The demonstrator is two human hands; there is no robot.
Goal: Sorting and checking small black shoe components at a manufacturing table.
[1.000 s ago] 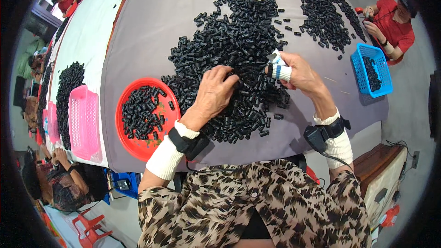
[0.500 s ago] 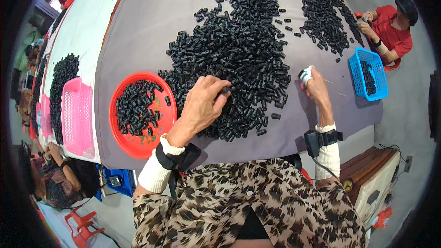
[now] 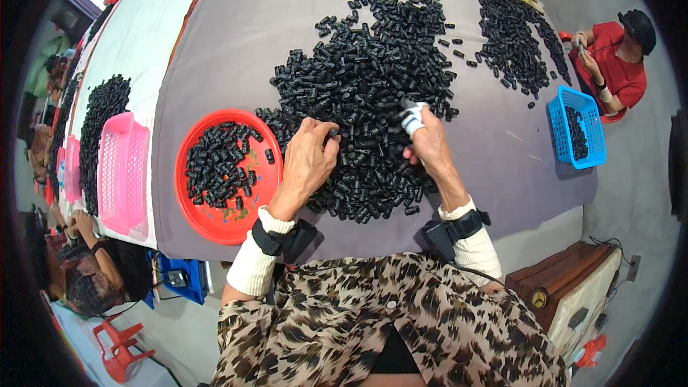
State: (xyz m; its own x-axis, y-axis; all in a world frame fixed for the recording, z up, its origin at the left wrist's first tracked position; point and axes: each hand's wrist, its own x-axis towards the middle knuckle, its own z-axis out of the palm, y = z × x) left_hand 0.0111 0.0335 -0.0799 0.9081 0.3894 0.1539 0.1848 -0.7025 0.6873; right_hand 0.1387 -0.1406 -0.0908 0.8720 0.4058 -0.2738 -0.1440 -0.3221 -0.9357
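Note:
A wide heap of small black cylindrical parts (image 3: pixel 365 86) lies in front of me. My left hand (image 3: pixel 309 158) is over the heap's near left side, closed in a pinch on one small black part (image 3: pixel 334 132). Above the right side of the heap, my right hand (image 3: pixel 431 142) is closed. A white wrapping with dark stripes (image 3: pixel 413 117) shows at its index finger; whether this is a finger cover or a held thing, I cannot make out. Left of my left hand stands a round red tray (image 3: pixel 271 190) with many of the same black parts in it.
A blue basket (image 3: pixel 598 145) holding black parts stands at the table's right edge. Beyond it sits a co-worker in red (image 3: pixel 622 64). Pink baskets (image 3: pixel 122 172) line the left side of the grey-covered table (image 3: pixel 229 36). Two thin sticks (image 3: pixel 514 135) lie to the right.
My right hand has moved left from the bare cloth to over the heap. My left hand has drawn back slightly toward me, a black part still between its fingers.

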